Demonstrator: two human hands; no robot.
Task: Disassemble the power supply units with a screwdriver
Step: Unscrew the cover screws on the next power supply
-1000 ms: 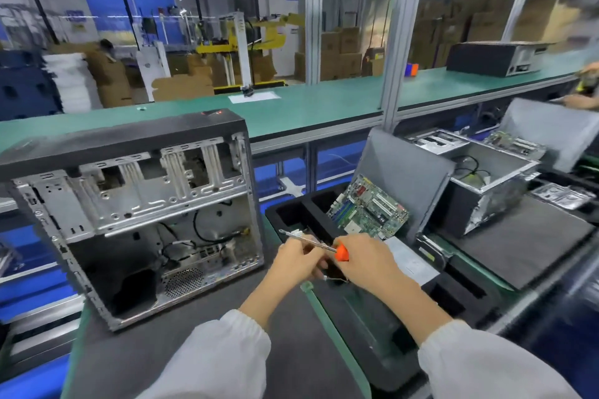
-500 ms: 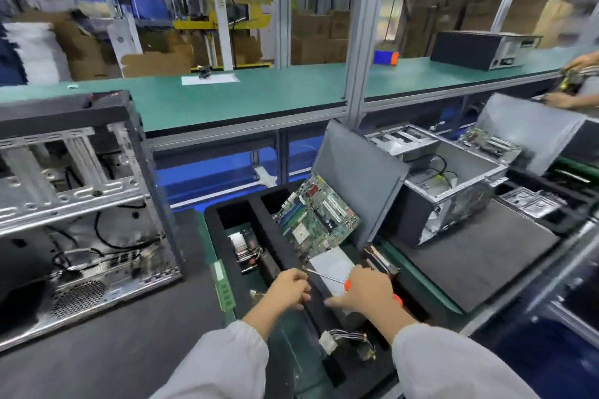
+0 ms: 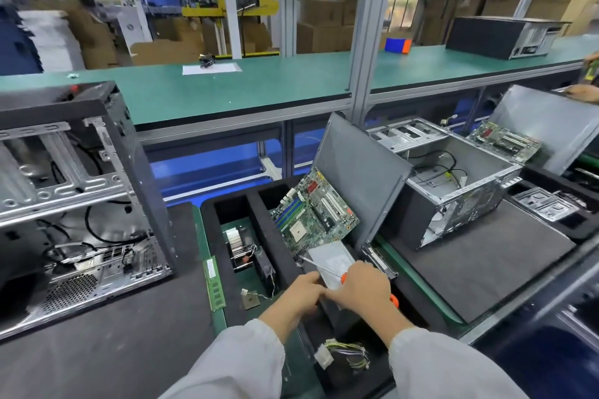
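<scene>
Bare, shiny sheet-metal PC case on matt dark foam mat; glossy green circuit board in black foam tray; smooth matt-green bench; white cloth sleeves.

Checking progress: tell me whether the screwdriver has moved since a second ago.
Yes. The screwdriver, held in the right hand, went from near the open computer case rightward to over the gray box below the circuit board.

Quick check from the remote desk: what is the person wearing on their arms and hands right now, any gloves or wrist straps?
Both arms are in loose white long sleeves, the left sleeve and the right sleeve, each ending at the forearm short of the wrist. The left hand and right hand are bare: no gloves, and no strap, watch or ring shows. The sleeves carry no visible markings.
</scene>
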